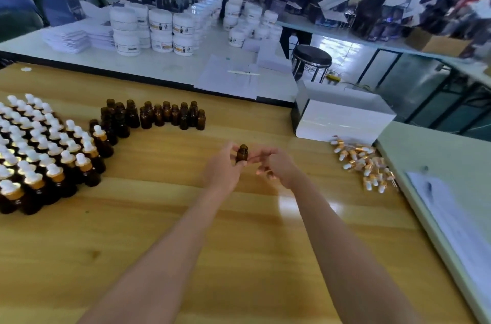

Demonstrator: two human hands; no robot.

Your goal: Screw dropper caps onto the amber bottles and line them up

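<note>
My left hand (223, 167) grips an uncapped amber bottle (242, 153) upright above the middle of the wooden table (186, 230). Just right of the bottle is my right hand (276, 164), fingers loosely curled and blurred, with nothing visible in it. A group of uncapped amber bottles (159, 115) stands at the back of the table. Rows of capped bottles (39, 148) with white dropper bulbs and gold collars fill the left side. A pile of loose dropper caps (364, 164) lies at the right edge of the table.
A white box (342, 119) stands behind the cap pile. A pale green table (438, 164) with papers adjoins on the right. Behind, a white table carries stacked white jars (159, 28), paper and a pen. A black stool (312, 58) stands in the aisle.
</note>
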